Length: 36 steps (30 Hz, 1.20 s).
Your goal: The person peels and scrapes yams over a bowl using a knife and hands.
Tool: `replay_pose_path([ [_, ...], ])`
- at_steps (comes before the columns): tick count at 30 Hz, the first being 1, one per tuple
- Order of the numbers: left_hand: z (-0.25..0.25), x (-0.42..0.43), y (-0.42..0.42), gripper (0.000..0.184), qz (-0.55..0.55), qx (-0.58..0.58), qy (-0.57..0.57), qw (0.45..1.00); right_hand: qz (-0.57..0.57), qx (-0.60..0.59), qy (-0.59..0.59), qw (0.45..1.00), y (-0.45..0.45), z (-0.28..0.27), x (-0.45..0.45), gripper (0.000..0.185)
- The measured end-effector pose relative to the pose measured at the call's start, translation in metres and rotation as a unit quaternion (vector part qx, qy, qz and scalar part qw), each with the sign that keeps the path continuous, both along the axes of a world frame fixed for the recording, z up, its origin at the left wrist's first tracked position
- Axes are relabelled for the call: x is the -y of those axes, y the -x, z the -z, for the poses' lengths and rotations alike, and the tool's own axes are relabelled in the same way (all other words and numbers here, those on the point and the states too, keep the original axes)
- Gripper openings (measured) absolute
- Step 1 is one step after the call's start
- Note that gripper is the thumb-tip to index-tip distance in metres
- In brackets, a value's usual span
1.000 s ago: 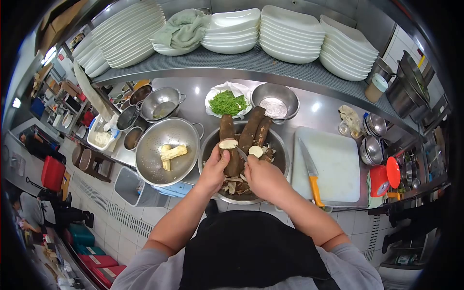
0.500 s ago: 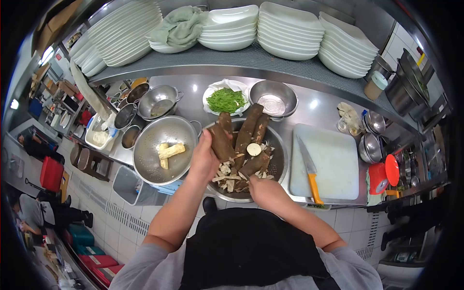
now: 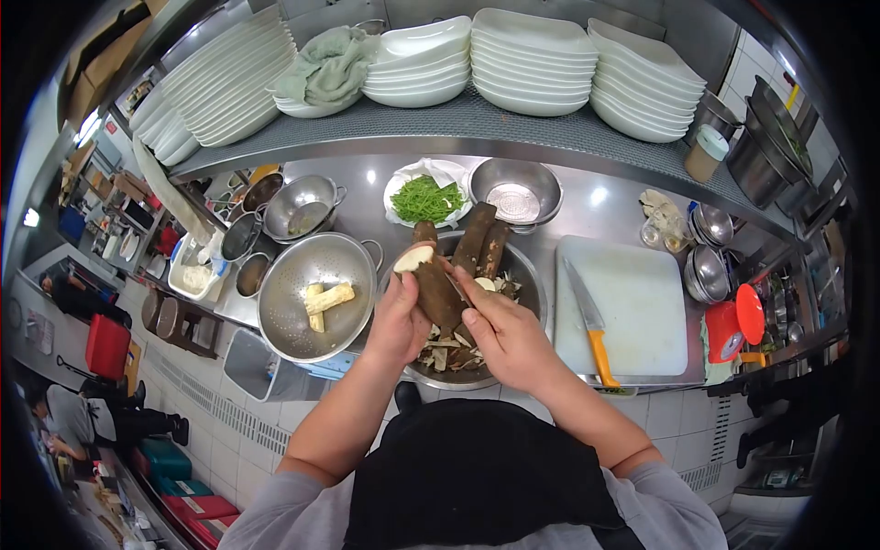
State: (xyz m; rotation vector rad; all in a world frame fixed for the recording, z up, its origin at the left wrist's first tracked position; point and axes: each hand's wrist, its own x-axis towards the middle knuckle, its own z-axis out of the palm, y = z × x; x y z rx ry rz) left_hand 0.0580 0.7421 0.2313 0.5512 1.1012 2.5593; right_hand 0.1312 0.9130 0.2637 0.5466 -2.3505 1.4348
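A thick brown root (image 3: 437, 295) with a pale cut end is gripped in my left hand (image 3: 397, 319), above a metal bowl (image 3: 534, 291). My right hand (image 3: 504, 335) is closed at the root's right side, round a small knife (image 3: 458, 290) that is mostly hidden by the fingers. More brown roots (image 3: 474, 240) lean in the bowl, with peelings (image 3: 451, 354) below them. To the left, a metal colander (image 3: 282, 286) holds pale peeled pieces (image 3: 326, 298).
A white cutting board (image 3: 632, 312) bears an orange-handled knife (image 3: 591, 321). Behind the bowl are a plate of green vegetables (image 3: 425, 199) and another metal bowl (image 3: 516, 191). A shelf (image 3: 385, 137) with stacked plates spans above. One person (image 3: 87, 417) is at far left.
My left hand has lifted and tilted the root, so its pale cut end shows at upper left. My right hand has moved up from the peelings to the root's side.
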Motion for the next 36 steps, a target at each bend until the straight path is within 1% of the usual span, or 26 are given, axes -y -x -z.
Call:
replay_pose_path([
  [1,-0.001,-0.001,-0.004,0.062,-0.013,-0.01,0.017,1.0,-0.001,0.0,0.001,1.0,-0.001,-0.004,0.0,0.05],
  [2,0.0,-0.001,-0.006,0.062,-0.014,-0.01,0.017,1.0,-0.025,0.059,-0.004,0.998,-0.003,-0.011,-0.001,0.052],
  [3,0.001,-0.002,-0.008,0.062,-0.033,-0.036,0.037,0.998,-0.05,0.118,-0.01,0.992,-0.004,-0.015,-0.001,0.055],
  [4,0.001,-0.003,-0.009,0.063,-0.052,-0.062,0.058,0.995,-0.052,0.117,-0.011,0.992,-0.004,-0.013,0.0,0.055],
  [7,0.003,-0.006,-0.014,0.064,-0.089,-0.081,0.081,0.989,-0.052,0.145,-0.015,0.988,-0.006,-0.01,0.003,0.056],
  [9,0.005,-0.007,-0.017,0.064,-0.09,-0.075,0.085,0.99,-0.063,0.191,0.035,0.979,-0.007,-0.014,0.004,0.055],
  [10,0.005,-0.007,-0.018,0.064,-0.09,-0.068,0.088,0.99,-0.063,0.19,0.035,0.979,-0.006,-0.011,0.006,0.055],
  [13,0.003,-0.014,-0.026,0.063,-0.111,-0.036,0.068,0.991,-0.084,0.174,0.09,0.977,-0.006,0.0,0.009,0.054],
  [16,0.001,-0.017,-0.029,0.061,-0.115,-0.032,0.052,0.992,-0.088,0.17,0.114,0.975,-0.007,0.002,0.008,0.052],
  [19,0.001,-0.016,-0.029,0.061,-0.114,-0.025,0.057,0.992,-0.103,0.198,0.106,0.969,-0.006,-0.002,0.003,0.052],
  [22,0.003,-0.015,-0.028,0.061,-0.104,-0.029,0.051,0.993,-0.09,0.193,0.088,0.973,-0.009,-0.01,0.003,0.051],
  [23,0.004,-0.015,-0.028,0.061,-0.104,-0.029,0.051,0.993,-0.083,0.211,0.092,0.97,-0.009,-0.012,0.004,0.051],
  [25,0.006,-0.015,-0.028,0.059,-0.131,-0.057,0.09,0.986,-0.078,0.228,0.096,0.966,-0.01,-0.01,0.006,0.05],
  [29,0.008,-0.019,-0.033,0.057,-0.156,-0.079,0.123,0.977,-0.046,0.16,0.106,0.98,-0.01,0.003,0.015,0.048],
  [30,0.008,-0.022,-0.034,0.057,-0.172,-0.066,0.123,0.975,-0.031,0.132,0.1,0.986,-0.01,0.004,0.017,0.047],
  [31,0.008,-0.023,-0.034,0.057,-0.187,-0.054,0.124,0.973,-0.032,0.132,0.1,0.986,-0.01,0.005,0.017,0.047],
  [34,0.007,-0.02,-0.032,0.056,-0.175,-0.05,0.125,0.975,-0.031,0.165,0.116,0.979,-0.005,0.009,0.014,0.046],
  [35,0.006,-0.017,-0.032,0.056,-0.176,-0.049,0.125,0.975,-0.063,0.21,0.133,0.966,-0.001,0.009,0.008,0.047],
  [36,0.005,-0.014,-0.032,0.055,-0.151,-0.02,0.117,0.981,-0.091,0.284,0.168,0.94,0.001,0.006,0.003,0.047],
])
